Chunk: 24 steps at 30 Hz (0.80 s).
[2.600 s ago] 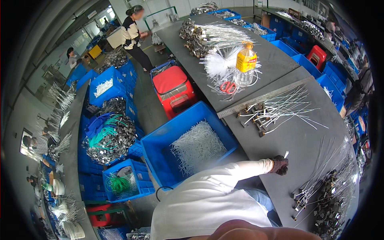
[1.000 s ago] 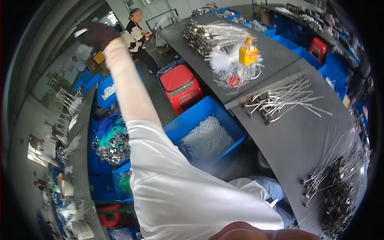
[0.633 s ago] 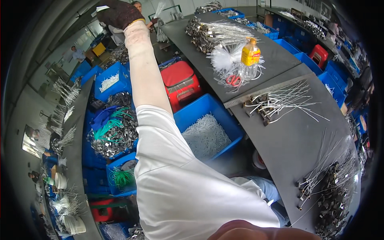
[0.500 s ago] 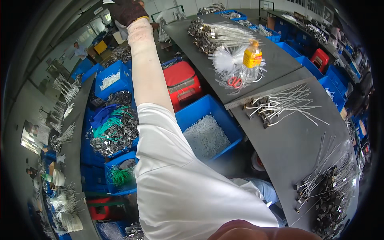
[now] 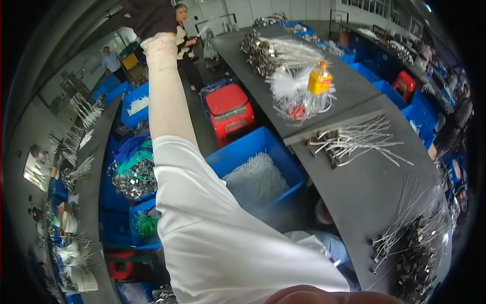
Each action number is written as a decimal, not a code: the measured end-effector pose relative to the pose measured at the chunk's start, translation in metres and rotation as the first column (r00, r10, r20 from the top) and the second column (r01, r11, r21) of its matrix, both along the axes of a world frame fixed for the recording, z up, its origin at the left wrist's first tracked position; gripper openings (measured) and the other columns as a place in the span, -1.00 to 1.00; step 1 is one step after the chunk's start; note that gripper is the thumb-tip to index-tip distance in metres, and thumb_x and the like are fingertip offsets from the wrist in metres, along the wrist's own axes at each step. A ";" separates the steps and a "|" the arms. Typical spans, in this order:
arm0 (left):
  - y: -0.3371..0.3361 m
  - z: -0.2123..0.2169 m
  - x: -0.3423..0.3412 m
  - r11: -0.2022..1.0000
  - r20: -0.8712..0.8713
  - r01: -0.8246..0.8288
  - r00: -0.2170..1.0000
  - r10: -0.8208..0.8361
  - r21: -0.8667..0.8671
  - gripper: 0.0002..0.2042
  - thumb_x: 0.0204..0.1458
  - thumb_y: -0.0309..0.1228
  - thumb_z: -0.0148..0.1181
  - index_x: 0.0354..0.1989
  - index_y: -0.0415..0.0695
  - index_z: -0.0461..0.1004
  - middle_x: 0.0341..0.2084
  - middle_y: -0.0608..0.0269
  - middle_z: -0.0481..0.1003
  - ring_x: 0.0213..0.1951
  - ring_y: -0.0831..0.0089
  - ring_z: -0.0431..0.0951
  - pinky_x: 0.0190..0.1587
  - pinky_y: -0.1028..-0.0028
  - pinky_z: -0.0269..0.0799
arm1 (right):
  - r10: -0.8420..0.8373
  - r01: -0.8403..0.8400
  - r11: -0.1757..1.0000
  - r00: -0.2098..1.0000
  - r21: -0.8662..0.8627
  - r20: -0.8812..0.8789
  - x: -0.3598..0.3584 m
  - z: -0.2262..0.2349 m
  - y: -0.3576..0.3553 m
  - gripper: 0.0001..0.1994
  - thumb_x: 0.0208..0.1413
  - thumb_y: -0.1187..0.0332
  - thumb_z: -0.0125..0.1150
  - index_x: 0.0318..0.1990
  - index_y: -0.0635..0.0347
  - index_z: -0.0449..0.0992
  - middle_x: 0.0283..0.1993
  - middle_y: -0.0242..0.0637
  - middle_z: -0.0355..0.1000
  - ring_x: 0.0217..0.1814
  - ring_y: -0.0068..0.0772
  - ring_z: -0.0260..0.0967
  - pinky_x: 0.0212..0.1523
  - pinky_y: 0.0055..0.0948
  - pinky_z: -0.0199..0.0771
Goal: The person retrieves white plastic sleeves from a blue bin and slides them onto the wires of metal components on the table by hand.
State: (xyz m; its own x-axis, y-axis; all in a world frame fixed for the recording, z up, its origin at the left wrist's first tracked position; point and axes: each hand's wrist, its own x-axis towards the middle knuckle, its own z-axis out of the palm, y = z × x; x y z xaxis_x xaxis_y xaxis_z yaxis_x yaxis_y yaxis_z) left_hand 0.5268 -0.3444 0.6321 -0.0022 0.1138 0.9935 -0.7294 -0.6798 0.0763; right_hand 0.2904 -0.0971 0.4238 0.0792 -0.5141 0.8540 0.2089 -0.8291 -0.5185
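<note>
Since the previous moment the raised arm has stretched further, its dark-gloved hand [image 5: 151, 17] now at the top edge; whether it grips anything cannot be told, and which hand it is seems uncertain, probably the left. The other hand is out of view. Below, a blue bin [image 5: 238, 152] holds white cable ties [image 5: 255, 180]. On the grey table [image 5: 364, 187], a bundle of metal-tipped ties [image 5: 354, 144] lies lengthwise, pointing right.

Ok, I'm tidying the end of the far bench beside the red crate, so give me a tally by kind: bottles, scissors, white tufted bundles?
yellow bottle: 1
red scissors: 1
white tufted bundle: 1
Total: 3
</note>
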 end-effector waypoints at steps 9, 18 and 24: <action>0.053 -0.022 0.036 0.973 0.103 0.022 0.994 -0.047 0.230 -0.60 0.19 0.03 -0.17 0.20 0.50 0.33 0.31 -0.01 0.17 0.32 -0.05 0.12 0.20 -0.27 -0.11 | -0.112 0.089 0.979 0.986 0.183 0.121 -0.073 -0.058 0.062 -0.65 0.04 0.21 0.07 -0.04 0.12 0.50 -0.01 -0.20 0.48 0.06 -0.20 0.42 0.06 -0.30 0.42; 0.056 -0.022 0.057 0.942 0.117 -0.089 0.992 0.053 0.325 -0.57 0.10 0.14 -0.08 0.16 0.53 0.36 0.36 0.22 0.11 0.36 0.00 0.03 0.27 -0.21 -0.19 | -0.215 0.118 0.926 0.945 0.358 0.245 -0.131 -0.109 0.120 -0.67 0.04 0.25 0.05 -0.05 0.14 0.50 -0.02 -0.20 0.47 0.04 -0.22 0.42 0.06 -0.32 0.41; 0.055 -0.026 0.039 0.991 0.214 -0.058 0.976 0.030 0.123 -0.66 -0.01 -0.07 0.13 -0.01 0.59 0.49 0.22 0.21 0.22 0.20 0.14 0.19 0.10 -0.10 0.02 | -0.277 0.142 0.893 0.921 0.427 0.273 -0.166 -0.140 0.157 -0.68 0.05 0.28 0.04 -0.05 0.15 0.50 -0.03 -0.20 0.47 0.04 -0.23 0.42 0.05 -0.33 0.41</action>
